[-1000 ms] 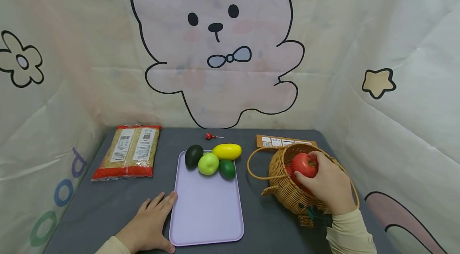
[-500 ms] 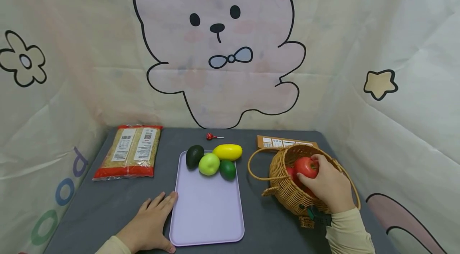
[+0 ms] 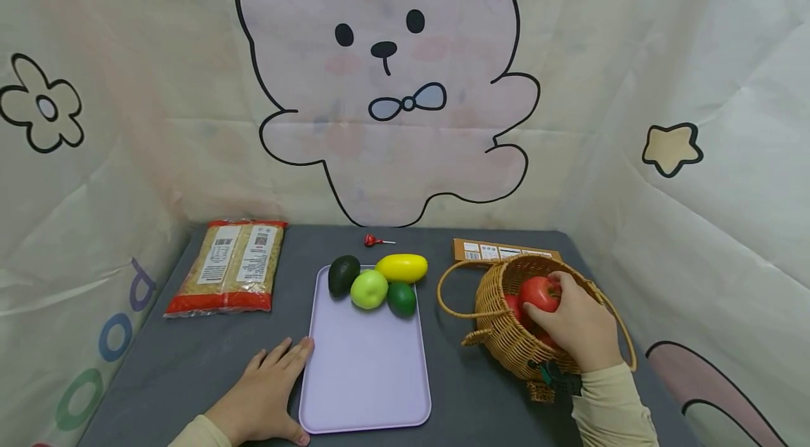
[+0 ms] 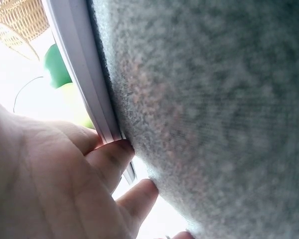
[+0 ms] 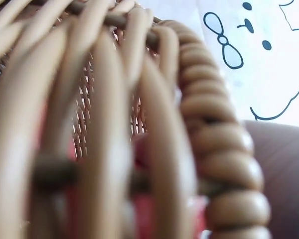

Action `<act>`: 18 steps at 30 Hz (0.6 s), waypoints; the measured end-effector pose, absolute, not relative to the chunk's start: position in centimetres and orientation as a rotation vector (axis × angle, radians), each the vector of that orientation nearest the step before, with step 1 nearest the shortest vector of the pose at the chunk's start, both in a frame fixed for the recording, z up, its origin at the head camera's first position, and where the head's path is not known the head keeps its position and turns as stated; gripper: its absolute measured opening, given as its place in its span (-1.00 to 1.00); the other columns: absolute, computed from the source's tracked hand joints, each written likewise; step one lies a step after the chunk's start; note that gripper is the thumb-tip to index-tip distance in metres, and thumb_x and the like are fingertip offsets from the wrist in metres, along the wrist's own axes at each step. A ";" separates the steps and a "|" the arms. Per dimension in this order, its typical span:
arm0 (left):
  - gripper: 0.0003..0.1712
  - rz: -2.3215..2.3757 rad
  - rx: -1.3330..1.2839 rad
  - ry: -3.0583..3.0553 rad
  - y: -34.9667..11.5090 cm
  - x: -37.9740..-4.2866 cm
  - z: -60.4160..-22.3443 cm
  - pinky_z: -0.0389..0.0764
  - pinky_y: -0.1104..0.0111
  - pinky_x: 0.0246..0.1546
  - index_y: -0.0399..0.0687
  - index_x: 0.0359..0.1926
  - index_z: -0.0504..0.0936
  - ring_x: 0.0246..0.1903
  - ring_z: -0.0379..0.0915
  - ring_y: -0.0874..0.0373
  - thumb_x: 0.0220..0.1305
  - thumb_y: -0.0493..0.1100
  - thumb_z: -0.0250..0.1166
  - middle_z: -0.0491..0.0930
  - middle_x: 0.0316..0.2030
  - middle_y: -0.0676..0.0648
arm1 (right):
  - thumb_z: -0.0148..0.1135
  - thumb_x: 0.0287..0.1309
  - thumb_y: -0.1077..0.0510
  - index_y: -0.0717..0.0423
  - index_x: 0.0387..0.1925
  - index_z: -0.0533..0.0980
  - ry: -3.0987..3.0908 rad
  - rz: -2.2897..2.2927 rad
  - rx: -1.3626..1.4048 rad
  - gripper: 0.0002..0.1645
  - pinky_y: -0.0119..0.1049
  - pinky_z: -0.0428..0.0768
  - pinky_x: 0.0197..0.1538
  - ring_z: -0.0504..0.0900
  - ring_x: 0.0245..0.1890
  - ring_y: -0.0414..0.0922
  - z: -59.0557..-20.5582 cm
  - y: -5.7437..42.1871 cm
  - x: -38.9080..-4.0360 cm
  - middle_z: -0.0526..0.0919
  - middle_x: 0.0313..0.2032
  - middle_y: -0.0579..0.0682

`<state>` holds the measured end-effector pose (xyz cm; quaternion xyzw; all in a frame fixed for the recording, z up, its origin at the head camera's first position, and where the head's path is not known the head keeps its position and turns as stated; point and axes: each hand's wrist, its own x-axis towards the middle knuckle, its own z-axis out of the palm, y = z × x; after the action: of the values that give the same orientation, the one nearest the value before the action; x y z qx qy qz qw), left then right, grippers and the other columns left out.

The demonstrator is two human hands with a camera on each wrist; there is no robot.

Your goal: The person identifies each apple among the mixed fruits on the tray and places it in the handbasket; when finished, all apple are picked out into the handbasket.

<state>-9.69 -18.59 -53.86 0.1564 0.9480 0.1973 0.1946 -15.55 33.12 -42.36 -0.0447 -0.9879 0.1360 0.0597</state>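
In the head view, my right hand [image 3: 579, 327] reaches into the mouth of a wicker basket [image 3: 506, 334] and grips a red apple [image 3: 539, 294] between thumb and fingers. Other red fruit [image 3: 514, 306] lies below it, partly hidden. My left hand [image 3: 262, 387] lies with fingers spread, its fingertips and thumb at the left edge of a lilac tray [image 3: 365, 377]. At the tray's far end sit a green apple [image 3: 369, 289], a dark avocado [image 3: 344, 276], a smaller dark green fruit [image 3: 401, 299] and a yellow fruit [image 3: 401, 268]. The basket weave [image 5: 109, 124] hides the right hand's grip in the right wrist view.
A red-ended bag of grain [image 3: 229, 268] lies at the back left of the grey table [image 3: 462, 391]. Behind the tray is a red lollipop [image 3: 373, 240]. A flat cardboard box [image 3: 481, 250] lies behind the basket, whose handle [image 3: 443, 299] sticks out toward the tray.
My right hand and the red apple have sunk slightly in the basket since a second ago. The left hand, tray and fruit on it stay put; the head view has shifted slightly.
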 end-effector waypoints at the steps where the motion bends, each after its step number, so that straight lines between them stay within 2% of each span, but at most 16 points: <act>1: 0.74 0.552 0.436 2.655 -18.6 -9.7 -53.8 -0.07 -0.50 0.40 -0.20 0.64 0.23 0.57 0.01 -0.35 -0.56 0.52 0.74 0.26 0.58 -0.17 | 0.46 0.18 -0.35 0.24 0.35 0.40 -3.001 0.414 -0.147 -0.01 0.12 0.64 -0.35 0.72 -0.25 0.15 -42.3 33.2 -15.6 0.71 0.00 0.36; 9: 0.74 0.528 0.453 2.657 -18.5 -10.0 -54.0 -0.06 -0.52 0.39 -0.18 0.65 0.23 0.56 0.02 -0.37 -0.54 0.54 0.72 0.24 0.59 -0.17 | 0.32 0.31 -0.39 0.29 0.52 0.23 -3.116 0.464 -0.221 0.11 0.20 0.67 -0.26 0.73 -0.17 0.26 -42.2 33.9 -15.7 0.64 0.11 0.46; 18: 0.73 0.523 0.439 2.647 -18.6 -10.1 -53.9 -0.08 -0.54 0.38 -0.16 0.66 0.22 0.56 0.01 -0.39 -0.53 0.54 0.72 0.23 0.60 -0.16 | 0.19 0.44 -0.36 0.38 0.56 0.13 -3.168 0.474 -0.191 0.10 0.37 0.61 -0.04 0.64 0.08 0.42 -41.9 34.2 -15.9 0.49 0.29 0.52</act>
<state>-10.09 -18.58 -53.88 0.1572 0.9483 0.1873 0.2025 -15.86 34.16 -41.93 -0.0595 -0.9867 0.1477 -0.0335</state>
